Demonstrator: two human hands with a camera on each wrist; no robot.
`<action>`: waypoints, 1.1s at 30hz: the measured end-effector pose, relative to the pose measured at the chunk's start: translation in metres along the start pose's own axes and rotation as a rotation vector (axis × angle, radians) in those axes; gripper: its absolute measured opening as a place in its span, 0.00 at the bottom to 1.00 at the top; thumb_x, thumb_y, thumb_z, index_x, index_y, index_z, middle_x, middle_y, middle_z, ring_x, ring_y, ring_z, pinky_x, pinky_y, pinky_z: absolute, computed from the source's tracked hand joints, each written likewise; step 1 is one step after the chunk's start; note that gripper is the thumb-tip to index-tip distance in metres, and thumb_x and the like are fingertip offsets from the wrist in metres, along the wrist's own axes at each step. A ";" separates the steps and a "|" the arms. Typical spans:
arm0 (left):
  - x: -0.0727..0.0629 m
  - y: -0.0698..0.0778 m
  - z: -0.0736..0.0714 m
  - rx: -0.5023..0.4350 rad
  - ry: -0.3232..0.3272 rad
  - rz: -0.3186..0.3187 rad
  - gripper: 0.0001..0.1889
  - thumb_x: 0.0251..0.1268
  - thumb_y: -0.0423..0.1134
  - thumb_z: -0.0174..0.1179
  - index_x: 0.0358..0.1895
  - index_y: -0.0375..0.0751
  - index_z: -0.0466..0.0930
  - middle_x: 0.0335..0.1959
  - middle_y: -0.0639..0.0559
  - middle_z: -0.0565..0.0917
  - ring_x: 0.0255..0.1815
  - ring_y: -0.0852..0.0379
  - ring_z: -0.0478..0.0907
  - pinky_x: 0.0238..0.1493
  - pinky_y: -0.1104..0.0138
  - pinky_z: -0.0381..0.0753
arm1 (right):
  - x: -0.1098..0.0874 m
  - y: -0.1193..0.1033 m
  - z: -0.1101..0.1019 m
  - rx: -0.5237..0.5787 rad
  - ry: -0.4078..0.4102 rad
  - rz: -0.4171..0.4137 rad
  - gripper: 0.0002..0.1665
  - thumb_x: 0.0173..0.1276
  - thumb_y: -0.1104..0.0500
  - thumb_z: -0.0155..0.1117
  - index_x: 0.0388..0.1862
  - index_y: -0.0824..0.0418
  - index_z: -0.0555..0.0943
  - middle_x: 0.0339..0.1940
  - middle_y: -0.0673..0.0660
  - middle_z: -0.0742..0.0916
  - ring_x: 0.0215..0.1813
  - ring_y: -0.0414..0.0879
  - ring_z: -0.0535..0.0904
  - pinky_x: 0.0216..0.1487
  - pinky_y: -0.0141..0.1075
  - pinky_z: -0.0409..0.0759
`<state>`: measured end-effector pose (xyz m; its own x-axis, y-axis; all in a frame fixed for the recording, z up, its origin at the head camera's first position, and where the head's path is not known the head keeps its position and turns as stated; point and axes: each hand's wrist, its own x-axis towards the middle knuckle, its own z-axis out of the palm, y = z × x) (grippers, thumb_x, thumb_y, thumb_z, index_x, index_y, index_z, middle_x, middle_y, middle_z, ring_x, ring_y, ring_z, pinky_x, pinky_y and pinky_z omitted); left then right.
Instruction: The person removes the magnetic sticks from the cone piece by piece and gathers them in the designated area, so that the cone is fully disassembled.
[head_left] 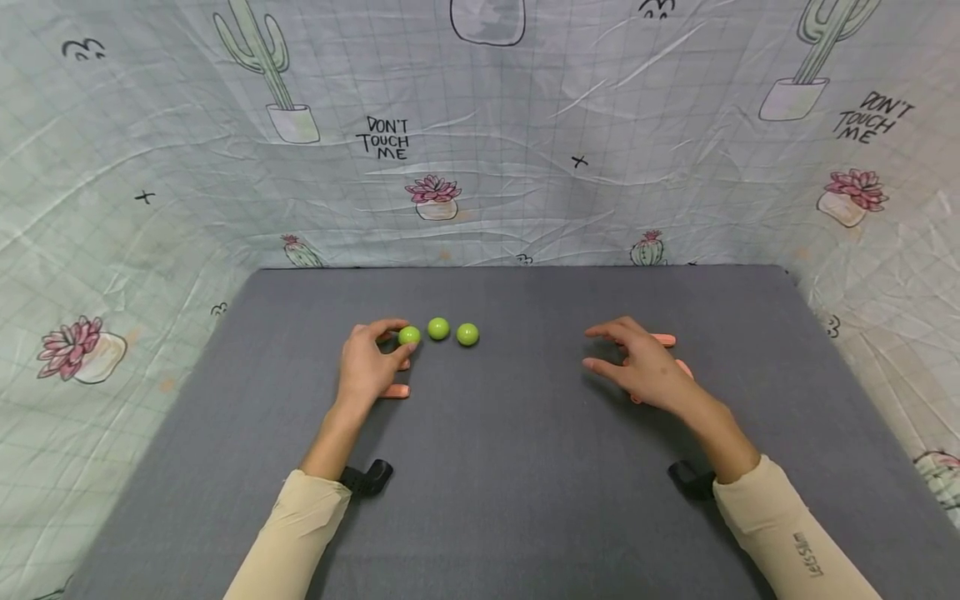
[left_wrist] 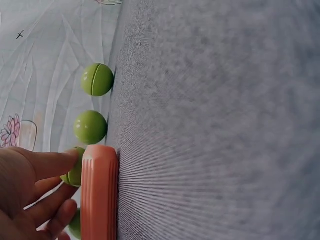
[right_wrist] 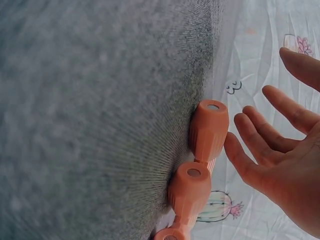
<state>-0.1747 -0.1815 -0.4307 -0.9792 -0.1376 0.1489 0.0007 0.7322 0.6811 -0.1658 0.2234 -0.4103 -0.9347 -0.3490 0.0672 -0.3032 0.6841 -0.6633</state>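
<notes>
My left hand (head_left: 366, 364) pinches a green ball (head_left: 409, 335) between thumb and fingers, at or near the table surface. Just right of it lie two more green balls (head_left: 438, 328) (head_left: 468, 335), side by side. An orange stick (head_left: 396, 391) lies below that palm; the left wrist view shows its ridged side (left_wrist: 100, 195). Low in that view, another green ball (left_wrist: 75, 225) is partly hidden by fingers and stick. My right hand (head_left: 645, 367) hovers with fingers spread and holds nothing. Beside it, several orange sticks (right_wrist: 208, 131) with round metal-looking ends lie in a row, partly covered in the head view.
The grey table (head_left: 510, 483) runs back to a hanging printed cloth (head_left: 525, 208), which also encloses both sides. Black wrist mounts (head_left: 367, 478) sit on both forearms.
</notes>
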 end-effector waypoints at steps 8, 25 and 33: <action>0.002 0.000 0.001 0.078 -0.001 0.015 0.20 0.64 0.42 0.75 0.58 0.47 0.88 0.50 0.39 0.86 0.53 0.41 0.79 0.58 0.46 0.77 | 0.001 -0.002 0.002 0.019 -0.002 0.001 0.28 0.73 0.54 0.71 0.68 0.61 0.79 0.64 0.63 0.79 0.66 0.62 0.77 0.59 0.55 0.78; -0.005 0.007 -0.003 -0.006 0.040 0.064 0.23 0.69 0.46 0.71 0.64 0.45 0.84 0.63 0.44 0.83 0.61 0.41 0.77 0.63 0.47 0.76 | 0.008 -0.004 -0.004 0.004 0.005 0.040 0.34 0.75 0.51 0.70 0.75 0.59 0.73 0.72 0.65 0.74 0.70 0.66 0.73 0.66 0.62 0.75; -0.013 0.020 -0.005 0.104 0.069 0.208 0.27 0.70 0.56 0.67 0.66 0.48 0.82 0.68 0.45 0.80 0.71 0.41 0.71 0.69 0.40 0.67 | 0.014 -0.006 -0.012 -0.149 0.095 0.013 0.43 0.73 0.47 0.70 0.80 0.60 0.66 0.82 0.69 0.65 0.82 0.70 0.57 0.75 0.71 0.60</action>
